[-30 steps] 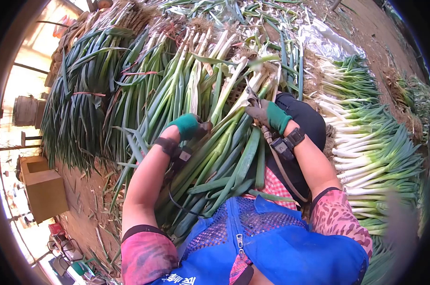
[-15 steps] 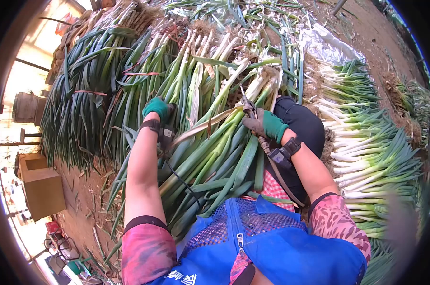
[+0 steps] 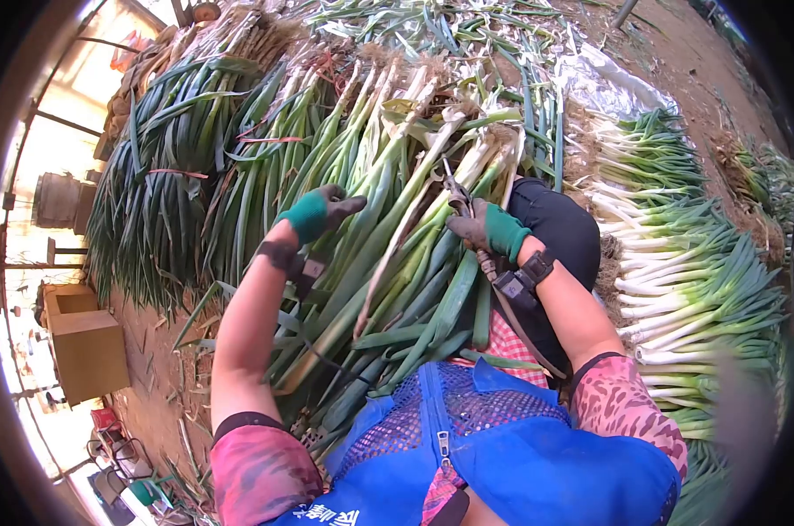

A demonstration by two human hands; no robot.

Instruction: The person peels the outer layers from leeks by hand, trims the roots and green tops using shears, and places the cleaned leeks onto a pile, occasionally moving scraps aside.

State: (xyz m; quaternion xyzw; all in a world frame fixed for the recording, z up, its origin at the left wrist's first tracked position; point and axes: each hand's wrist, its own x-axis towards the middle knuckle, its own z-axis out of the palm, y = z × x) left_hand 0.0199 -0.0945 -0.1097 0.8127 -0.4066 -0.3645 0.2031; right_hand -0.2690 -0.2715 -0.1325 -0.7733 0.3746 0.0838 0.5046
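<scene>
My left hand (image 3: 322,213), in a green and dark glove, is over the leaves of the unpeeled green onions (image 3: 265,175), its fingers stretched out with nothing between them. My right hand (image 3: 488,230), gloved alike, is closed around an air gun (image 3: 457,197) with a metal nozzle and a hose (image 3: 524,329). The nozzle points up towards the white stalks of the green onions (image 3: 480,162) lying across my lap, their leaves running down to the blue vest (image 3: 502,438).
At the right lies a long row of peeled white-stalked onions (image 3: 651,289), with a white plastic sheet (image 3: 612,83) above it. Tied bundles (image 3: 165,175) stand at the left. Further left are a cardboard box (image 3: 86,346) and a red chair (image 3: 105,421).
My left hand has opened and moved right and slightly down. Several long leaves beneath it have shifted over my lap. My right hand has stayed in place with the air gun.
</scene>
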